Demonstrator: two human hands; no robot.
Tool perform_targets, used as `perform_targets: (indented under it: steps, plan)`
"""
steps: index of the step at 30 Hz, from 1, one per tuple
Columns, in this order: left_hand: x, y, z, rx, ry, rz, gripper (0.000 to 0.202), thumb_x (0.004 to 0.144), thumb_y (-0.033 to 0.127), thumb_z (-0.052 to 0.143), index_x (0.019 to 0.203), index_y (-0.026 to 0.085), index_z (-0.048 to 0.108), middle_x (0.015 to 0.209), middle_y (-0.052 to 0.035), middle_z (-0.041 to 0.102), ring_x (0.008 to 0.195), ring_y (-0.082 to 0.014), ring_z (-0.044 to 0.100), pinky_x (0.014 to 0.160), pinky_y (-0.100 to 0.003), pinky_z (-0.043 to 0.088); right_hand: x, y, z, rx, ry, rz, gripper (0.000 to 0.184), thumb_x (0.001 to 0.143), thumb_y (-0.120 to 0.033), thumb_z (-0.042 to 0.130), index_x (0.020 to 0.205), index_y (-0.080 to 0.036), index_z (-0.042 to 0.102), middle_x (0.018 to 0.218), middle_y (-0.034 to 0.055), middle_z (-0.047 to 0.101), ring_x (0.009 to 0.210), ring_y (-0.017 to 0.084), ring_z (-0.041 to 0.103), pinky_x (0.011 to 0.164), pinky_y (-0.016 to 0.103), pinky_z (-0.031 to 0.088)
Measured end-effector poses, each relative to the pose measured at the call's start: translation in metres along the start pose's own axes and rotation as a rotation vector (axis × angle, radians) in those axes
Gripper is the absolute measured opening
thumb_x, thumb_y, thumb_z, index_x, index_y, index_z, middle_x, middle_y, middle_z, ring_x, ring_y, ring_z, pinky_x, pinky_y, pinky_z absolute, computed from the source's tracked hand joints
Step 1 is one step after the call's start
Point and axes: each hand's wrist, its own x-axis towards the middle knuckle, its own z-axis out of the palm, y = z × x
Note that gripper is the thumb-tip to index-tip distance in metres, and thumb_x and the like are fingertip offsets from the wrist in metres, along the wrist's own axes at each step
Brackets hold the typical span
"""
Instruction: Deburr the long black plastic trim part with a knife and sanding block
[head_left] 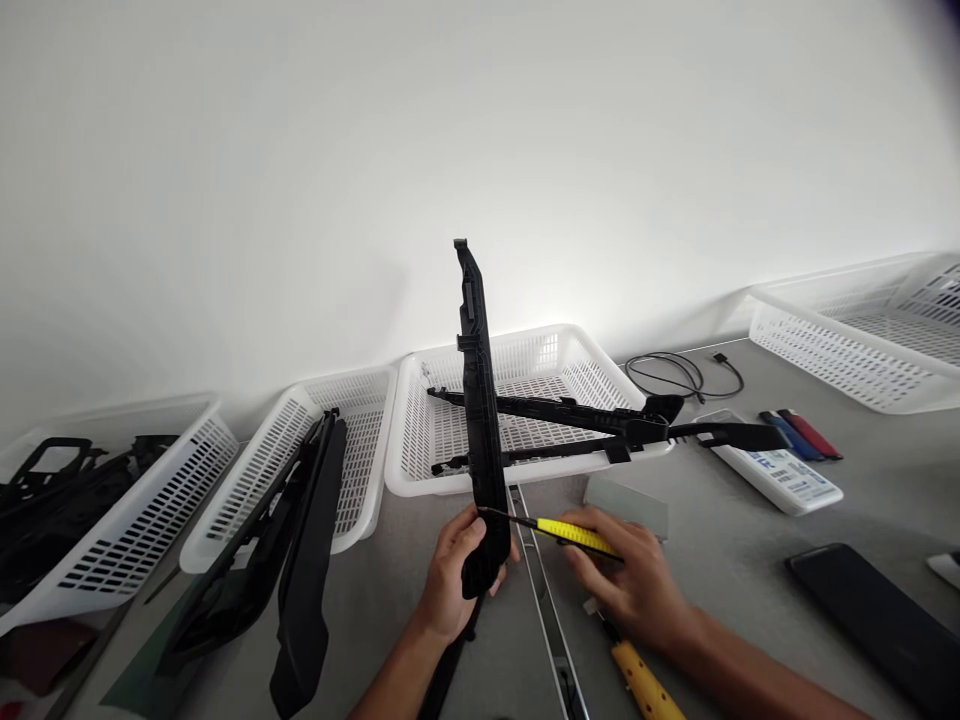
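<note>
My left hand (448,580) is closed around the lower end of a long black plastic trim piece (484,420), which stands nearly upright with its ribbed side in view. From the right, my right hand (637,570) grips a yellow-handled tool (574,535) with a thin dark shaft. The tool's tip meets the trim piece just above my left fingers; whether it is a blade or a rod I cannot tell. Behind, more black trim pieces (559,410) lie across a white basket (431,488). A second tool with an orange-yellow handle (645,680) lies below my right hand.
Long black parts (311,580) lean out of another white basket (375,500); a further basket (150,535) at left holds black pieces. A metal rail (551,630) runs along the table. Rightward are a cable (675,362), a white packet (787,480), a black phone-like slab (874,620) and a basket (840,350).
</note>
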Motion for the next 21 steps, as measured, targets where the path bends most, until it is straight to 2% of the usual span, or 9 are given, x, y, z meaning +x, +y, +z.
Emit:
perform_targets:
  steps: [2, 6, 9, 14, 18, 21]
  plan:
    - [-0.0001, -0.0012, -0.0008, -0.001, -0.008, 0.009, 0.047, 0.097, 0.056, 0.065, 0.107, 0.011, 0.073, 0.074, -0.0065, 0.069, 0.047, -0.0087, 0.047, 0.047, -0.024, 0.037, 0.0014, -0.0021, -0.0012, -0.009, 0.034, 0.045, 0.015, 0.099, -0.025, 0.058, 0.108, -0.024, 0.069, 0.085, 0.001, 0.077, 0.065, 0.016, 0.071, 0.061, 0.026, 0.055]
    - [0.0001, -0.0052, -0.0025, -0.06, 0.0, 0.02, 0.059, 0.1, 0.065, 0.056, 0.107, 0.01, 0.075, 0.073, -0.0074, 0.069, 0.047, -0.0098, 0.048, 0.048, -0.025, 0.036, 0.0022, -0.0037, -0.0022, 0.013, -0.049, -0.049, 0.017, 0.094, -0.022, 0.057, 0.107, -0.024, 0.068, 0.079, -0.0001, 0.073, 0.062, 0.016, 0.068, 0.058, 0.026, 0.052]
    - [0.0004, -0.0061, -0.0027, -0.108, -0.012, 0.02, 0.065, 0.1, 0.069, 0.052, 0.105, 0.01, 0.076, 0.071, -0.0069, 0.068, 0.047, -0.0096, 0.047, 0.05, -0.026, 0.036, 0.0018, -0.0037, -0.0025, 0.001, -0.002, 0.012, 0.018, 0.096, -0.02, 0.056, 0.108, -0.024, 0.067, 0.081, -0.0002, 0.074, 0.062, 0.015, 0.068, 0.059, 0.026, 0.053]
    - [0.0008, -0.0048, -0.0024, -0.139, -0.023, 0.001, 0.069, 0.099, 0.074, 0.05, 0.104, 0.01, 0.077, 0.07, -0.0068, 0.068, 0.047, -0.0097, 0.047, 0.051, -0.026, 0.035, 0.0014, -0.0043, -0.0036, 0.029, -0.093, -0.077, 0.023, 0.092, -0.018, 0.053, 0.11, -0.024, 0.067, 0.081, -0.0005, 0.073, 0.064, 0.016, 0.069, 0.06, 0.026, 0.052]
    - [0.0009, -0.0043, -0.0022, -0.151, -0.043, 0.012, 0.069, 0.099, 0.075, 0.05, 0.102, 0.011, 0.076, 0.069, -0.0056, 0.066, 0.047, -0.0095, 0.047, 0.051, -0.026, 0.034, 0.0014, -0.0034, -0.0041, 0.02, -0.026, 0.004, 0.024, 0.093, -0.018, 0.053, 0.111, -0.024, 0.067, 0.084, 0.0003, 0.074, 0.065, 0.016, 0.069, 0.061, 0.026, 0.053]
    - [0.0009, -0.0038, -0.0021, -0.148, -0.042, 0.005, 0.067, 0.1, 0.073, 0.05, 0.102, 0.011, 0.075, 0.069, -0.0056, 0.066, 0.048, -0.0097, 0.047, 0.051, -0.026, 0.034, 0.0008, -0.0024, -0.0044, 0.038, -0.097, -0.037, 0.025, 0.088, -0.017, 0.054, 0.107, -0.024, 0.069, 0.081, 0.0005, 0.074, 0.066, 0.017, 0.069, 0.062, 0.026, 0.053]
